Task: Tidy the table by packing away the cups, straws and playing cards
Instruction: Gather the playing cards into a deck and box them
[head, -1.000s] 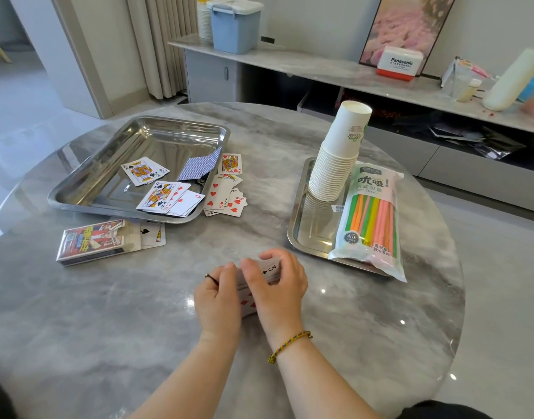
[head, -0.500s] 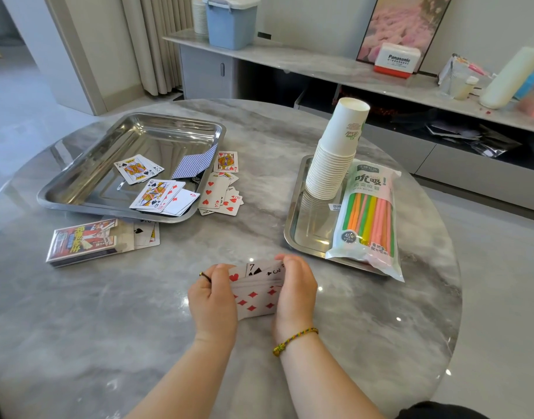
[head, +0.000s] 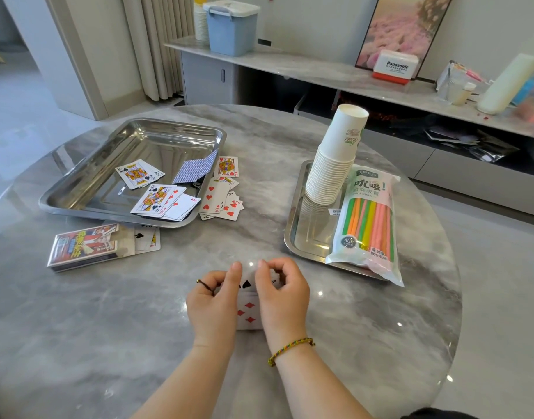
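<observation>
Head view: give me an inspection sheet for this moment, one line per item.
Surface: round marble table, glossy.
Job's things: cup stack and straw pack on the right tray, with the pack overhanging its near rim; loose cards in and beside the left tray; card box on the table in front of it.
Clutter: nothing seen.
Grippers: left hand and right hand both grip a card bundle.
Cables: nothing seen.
Surroundings: sideboard with blue bin; curtain.
</observation>
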Demonstrator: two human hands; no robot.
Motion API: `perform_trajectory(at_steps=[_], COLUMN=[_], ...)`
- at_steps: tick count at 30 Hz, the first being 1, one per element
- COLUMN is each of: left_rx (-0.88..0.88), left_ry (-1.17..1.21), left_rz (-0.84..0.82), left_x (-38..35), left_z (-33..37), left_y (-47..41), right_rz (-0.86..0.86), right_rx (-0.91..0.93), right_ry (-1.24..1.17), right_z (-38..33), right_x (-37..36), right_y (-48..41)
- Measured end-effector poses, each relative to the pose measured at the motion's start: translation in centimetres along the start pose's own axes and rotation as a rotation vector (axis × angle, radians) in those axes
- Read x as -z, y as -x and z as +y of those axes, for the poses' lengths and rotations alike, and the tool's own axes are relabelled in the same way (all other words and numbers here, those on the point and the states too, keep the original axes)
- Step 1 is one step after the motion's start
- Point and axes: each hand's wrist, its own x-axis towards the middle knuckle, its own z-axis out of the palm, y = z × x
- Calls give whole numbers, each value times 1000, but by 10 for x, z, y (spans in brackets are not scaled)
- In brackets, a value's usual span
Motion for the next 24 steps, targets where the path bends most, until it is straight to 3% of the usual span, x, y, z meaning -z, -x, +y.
perform_trajectory(at_steps=[6,12,19,24], left_rx=[44,49,82,-83], left_ry=[34,66,160,21], left_rz=[52,146,96,-33], left_x=[-3,3,-8,-12], left_z=[4,9,15,5], left_y=[-4,-7,-11,-9], right_rz=[163,172,58,91], right_rx=[-181,-272,-102,-66], right_ry=[-249,-269,-297,-150], right_z=[-1,-2,-7,3], right_x=[3,0,1,-4], right_y=[-8,-7,-11,-9])
